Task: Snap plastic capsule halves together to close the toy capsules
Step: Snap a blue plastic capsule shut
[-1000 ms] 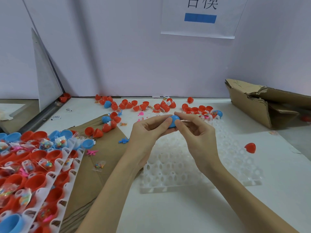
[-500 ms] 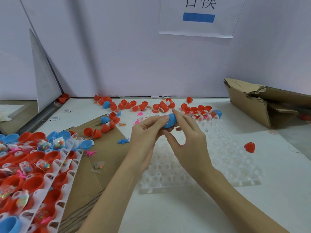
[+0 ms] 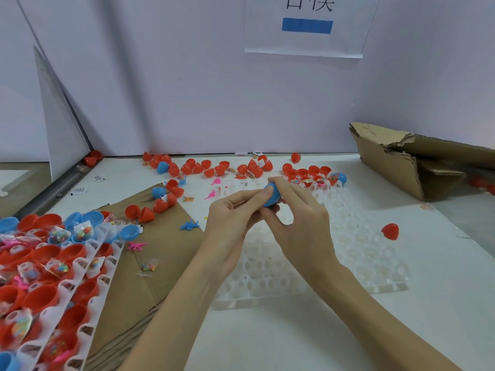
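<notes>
Both hands meet over the far edge of a white plastic holder tray. Between them is a blue capsule, mostly covered by fingers. My left hand grips it from the left with thumb and fingertips. My right hand curls over its top and right side. Whether its halves are joined is hidden. Loose red capsule halves lie scattered along the back of the table, with a few blue ones among them.
At the left, white trays hold red and blue halves with small bagged toys. Brown cardboard lies under them. A torn cardboard box sits at the right. One red half lies alone right of the holder tray.
The right hand has shifted from pinching the capsule's right side to wrapping over its top. Both hands stay together over the tray's far edge.
</notes>
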The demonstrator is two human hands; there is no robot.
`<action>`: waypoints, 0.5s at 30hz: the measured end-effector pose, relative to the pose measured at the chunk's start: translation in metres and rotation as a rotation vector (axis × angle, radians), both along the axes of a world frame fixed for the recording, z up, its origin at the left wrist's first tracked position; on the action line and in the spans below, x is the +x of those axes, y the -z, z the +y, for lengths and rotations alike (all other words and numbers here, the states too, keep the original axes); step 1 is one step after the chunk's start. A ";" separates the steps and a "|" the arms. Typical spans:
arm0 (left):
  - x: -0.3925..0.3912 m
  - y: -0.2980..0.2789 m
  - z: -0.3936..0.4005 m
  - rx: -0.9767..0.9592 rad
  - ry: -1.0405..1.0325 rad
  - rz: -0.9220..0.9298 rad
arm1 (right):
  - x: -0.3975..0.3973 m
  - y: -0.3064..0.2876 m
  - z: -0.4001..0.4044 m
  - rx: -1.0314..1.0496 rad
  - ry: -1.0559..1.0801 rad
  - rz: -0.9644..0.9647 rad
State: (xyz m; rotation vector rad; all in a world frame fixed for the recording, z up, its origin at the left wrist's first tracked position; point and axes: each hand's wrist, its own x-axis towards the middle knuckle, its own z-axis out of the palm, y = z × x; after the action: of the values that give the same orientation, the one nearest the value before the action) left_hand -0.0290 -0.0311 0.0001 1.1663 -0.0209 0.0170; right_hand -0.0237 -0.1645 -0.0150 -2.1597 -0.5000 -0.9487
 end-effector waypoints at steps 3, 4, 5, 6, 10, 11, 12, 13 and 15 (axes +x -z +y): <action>-0.001 -0.001 -0.002 0.020 -0.026 -0.016 | 0.001 0.000 0.000 0.015 -0.036 0.033; -0.002 -0.001 -0.003 0.044 -0.046 -0.037 | 0.002 0.000 0.000 0.020 -0.042 0.040; -0.003 -0.001 -0.004 0.083 -0.071 -0.067 | 0.002 0.000 0.000 0.032 -0.050 0.047; -0.004 0.000 -0.006 0.122 -0.093 -0.100 | 0.002 -0.001 0.000 0.048 -0.058 0.053; -0.006 0.000 -0.009 0.164 -0.128 -0.144 | 0.002 -0.002 -0.004 0.060 -0.101 0.002; -0.006 0.000 -0.010 0.169 -0.132 -0.144 | 0.003 -0.003 -0.005 0.056 -0.107 -0.011; -0.006 0.000 -0.010 0.174 -0.136 -0.144 | 0.003 -0.003 -0.006 0.051 -0.105 -0.021; -0.006 0.000 -0.010 0.177 -0.139 -0.143 | 0.004 -0.003 -0.007 0.045 -0.104 -0.029; -0.006 0.000 -0.011 0.178 -0.145 -0.142 | 0.005 -0.004 -0.008 0.031 -0.109 -0.026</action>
State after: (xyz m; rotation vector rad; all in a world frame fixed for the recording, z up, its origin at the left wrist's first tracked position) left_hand -0.0355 -0.0422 0.0005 1.3406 -0.0642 0.2298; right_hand -0.0189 -0.1730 -0.0114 -2.0728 -0.6051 -0.9201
